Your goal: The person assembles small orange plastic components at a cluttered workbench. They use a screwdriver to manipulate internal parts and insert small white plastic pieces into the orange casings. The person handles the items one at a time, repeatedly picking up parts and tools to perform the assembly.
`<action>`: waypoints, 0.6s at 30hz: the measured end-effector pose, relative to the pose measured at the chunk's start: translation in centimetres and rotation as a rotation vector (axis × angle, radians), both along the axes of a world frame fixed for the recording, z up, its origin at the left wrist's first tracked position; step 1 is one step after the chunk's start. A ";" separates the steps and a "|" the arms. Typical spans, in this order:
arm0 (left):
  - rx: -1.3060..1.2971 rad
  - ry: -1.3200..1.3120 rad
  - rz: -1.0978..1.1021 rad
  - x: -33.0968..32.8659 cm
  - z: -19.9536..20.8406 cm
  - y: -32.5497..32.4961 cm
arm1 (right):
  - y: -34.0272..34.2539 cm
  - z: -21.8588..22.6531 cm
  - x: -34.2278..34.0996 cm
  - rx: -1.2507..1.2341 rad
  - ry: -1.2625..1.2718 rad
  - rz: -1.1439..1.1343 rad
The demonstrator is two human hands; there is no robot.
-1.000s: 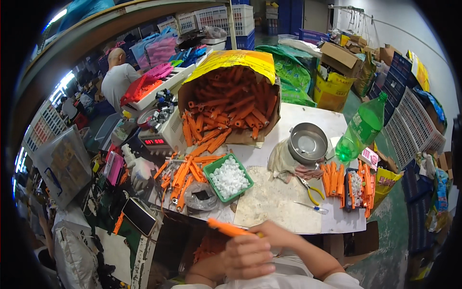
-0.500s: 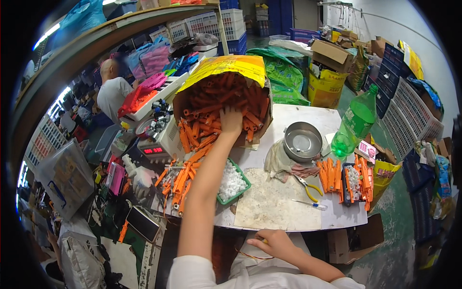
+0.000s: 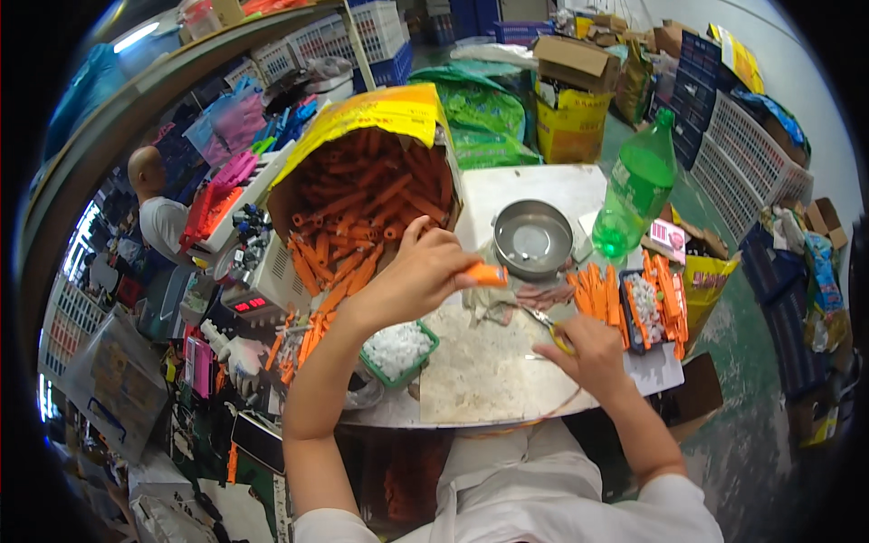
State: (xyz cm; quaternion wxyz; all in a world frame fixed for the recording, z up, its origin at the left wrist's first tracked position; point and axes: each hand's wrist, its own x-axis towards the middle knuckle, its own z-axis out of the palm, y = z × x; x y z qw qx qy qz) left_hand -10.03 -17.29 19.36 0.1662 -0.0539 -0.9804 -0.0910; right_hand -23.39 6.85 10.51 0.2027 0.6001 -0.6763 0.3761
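Above the worktable, just in front of the yellow-topped sack (image 3: 362, 116), left hand (image 3: 427, 261) clenched on one orange piece (image 3: 486, 273). Piece sticks out to the right from the fingers, long axis roughly crosswise, end towards the steel bowl's (image 3: 532, 237) side; rear part hidden in the grip. Right hand (image 3: 590, 349) lies to the right of the piece and nearer the body, well apart from it; left is the nearer, being in contact. Right hand's thumb and fingers are at the yellow handles of the pliers (image 3: 543, 318), whose metal nose points away and to the left; whether that hand has closed on them, cannot tell. Count: held piece, one; pliers, one; bowl, one; green bottle (image 3: 638, 185), one; green basket (image 3: 418, 368) of white pieces (image 3: 396, 348), one, its contents too many to number; dark tray (image 3: 625, 317) at right, one, holding more white bits. Orange pieces in the sack (image 3: 362, 195) heaped past counting; those lying beside the tray (image 3: 595, 297) overlap, several, number unsure.
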 end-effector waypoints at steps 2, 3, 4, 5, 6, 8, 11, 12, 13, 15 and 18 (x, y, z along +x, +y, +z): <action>-0.067 -0.056 -0.110 0.9 0.7 2.1 | -2.0 0.9 -0.2 -0.058 0.095 0.053; -0.071 -0.088 -0.136 0.9 0.8 2.7 | -2.7 0.9 -0.2 -0.061 0.136 0.066; -0.087 -0.125 -0.146 1.2 1.3 3.1 | -3.3 1.0 -0.1 -0.079 0.173 0.094; -0.101 -0.162 -0.159 1.4 1.7 3.5 | -3.6 1.1 0.1 -0.071 0.206 0.103; -0.101 -0.163 -0.165 1.6 1.8 3.8 | -4.0 1.0 0.4 -0.064 0.243 0.115; -0.113 -0.269 -0.171 1.5 1.7 3.9 | -4.2 0.9 0.8 -0.057 0.303 0.129; -0.147 -0.441 -0.169 0.6 2.1 4.3 | -4.1 0.5 1.2 -0.021 0.324 0.142; -0.162 -0.500 -0.170 0.1 2.2 4.4 | -3.9 0.3 1.2 -0.010 0.320 0.136; -0.156 -0.509 -0.185 -0.2 2.2 4.5 | -3.7 0.2 1.3 0.000 0.315 0.129; -0.146 -0.527 -0.213 -0.6 2.1 4.7 | -3.4 -0.2 1.5 0.013 0.263 0.123; -0.304 -0.324 -0.074 -0.1 0.6 5.9 | -2.9 -1.3 1.7 0.024 0.140 0.100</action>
